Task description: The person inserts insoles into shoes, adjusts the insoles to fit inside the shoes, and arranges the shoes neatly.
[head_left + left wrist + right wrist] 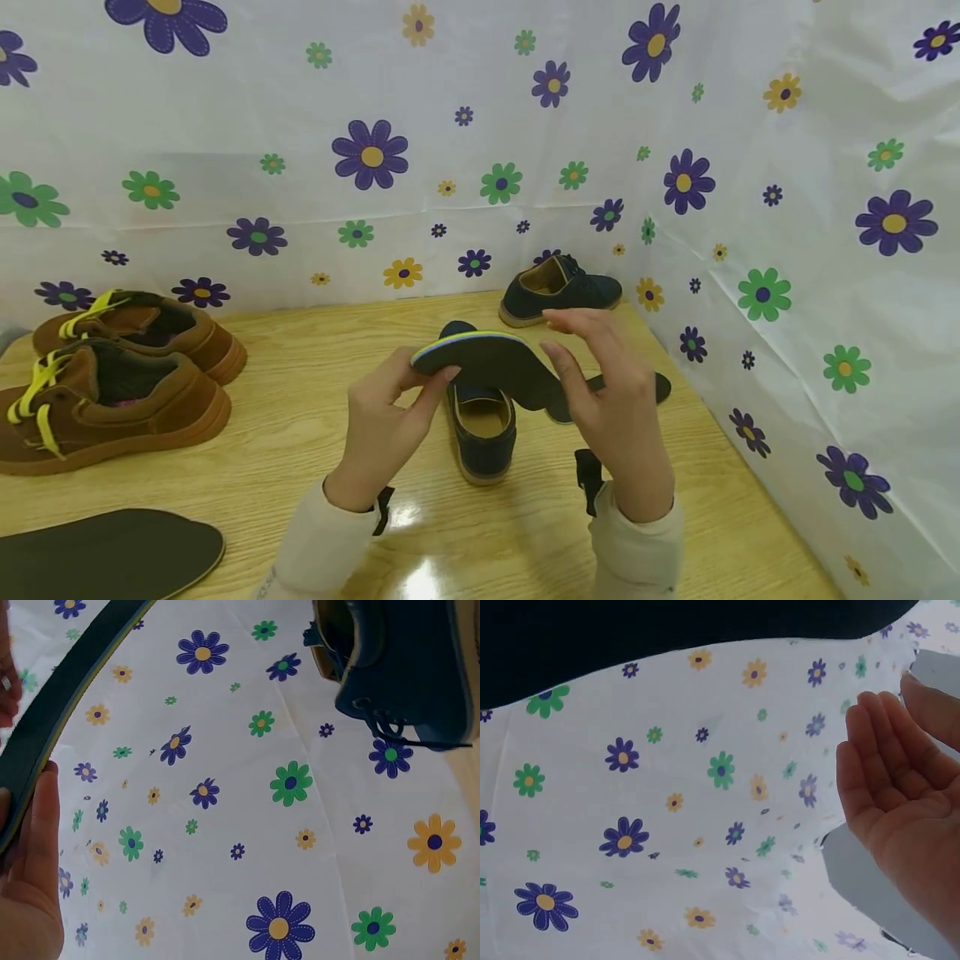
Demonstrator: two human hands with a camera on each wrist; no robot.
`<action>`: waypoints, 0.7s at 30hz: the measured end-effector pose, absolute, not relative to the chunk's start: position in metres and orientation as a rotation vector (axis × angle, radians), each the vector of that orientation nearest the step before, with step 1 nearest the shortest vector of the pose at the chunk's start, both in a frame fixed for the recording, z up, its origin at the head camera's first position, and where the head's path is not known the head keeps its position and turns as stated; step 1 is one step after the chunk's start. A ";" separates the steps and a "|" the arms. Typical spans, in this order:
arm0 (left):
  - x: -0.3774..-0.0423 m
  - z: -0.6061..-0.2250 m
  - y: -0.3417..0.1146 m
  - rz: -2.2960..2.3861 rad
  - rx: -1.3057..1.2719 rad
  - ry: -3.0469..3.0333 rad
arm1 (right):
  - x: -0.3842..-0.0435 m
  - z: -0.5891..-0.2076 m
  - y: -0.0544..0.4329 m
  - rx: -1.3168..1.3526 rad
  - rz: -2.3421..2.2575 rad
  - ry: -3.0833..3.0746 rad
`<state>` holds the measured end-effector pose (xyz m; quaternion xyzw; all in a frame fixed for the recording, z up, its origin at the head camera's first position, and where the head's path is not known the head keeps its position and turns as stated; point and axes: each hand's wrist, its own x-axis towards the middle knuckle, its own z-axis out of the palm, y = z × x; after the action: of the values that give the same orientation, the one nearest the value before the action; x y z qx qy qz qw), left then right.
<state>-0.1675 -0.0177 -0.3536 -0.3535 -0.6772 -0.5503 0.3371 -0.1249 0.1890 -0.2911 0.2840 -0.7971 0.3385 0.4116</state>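
A black insole [112,554] lies flat at the near left corner of the surface [337,333]. Above the surface, the left hand [382,417] clamps the left end of a yellow-edged insole [491,362], its thumb on the dark face and its fingers behind. The right hand [618,408] is beside the other end with thumb and fingers apart; the right wrist view shows it clear of the dark sheet.

Handling assessment: the held piece appears light, thin and flexible, as it bows upward in an arch from a 1-ended hold. Breakage is unlikely; creasing is the main risk. The dark face looks matt, so slipping is judged minor. Recommended hold: both long edges near an end, with a 2nd hold at the far end to control the bend.

A navy lace-up shoe [486,454] sits below and behind the held piece, collar opening visible. Another dark insole [660,388] lies partly hidden behind the right hand. At left are 2 brown shoes [180,408] with yellow laces. Farthest, a second navy shoe [596,292] stands near the flower-print sheet [300,100].
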 end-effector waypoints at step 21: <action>-0.161 -0.340 -0.022 -2.135 -0.690 -1.469 | -0.132 -0.302 0.165 0.661 0.516 -2.329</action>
<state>-0.1613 -0.0216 -0.3398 -0.2504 -0.5333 -0.7752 0.2280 -0.1323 0.1649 -0.3022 0.2524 -0.8891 0.1970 0.3272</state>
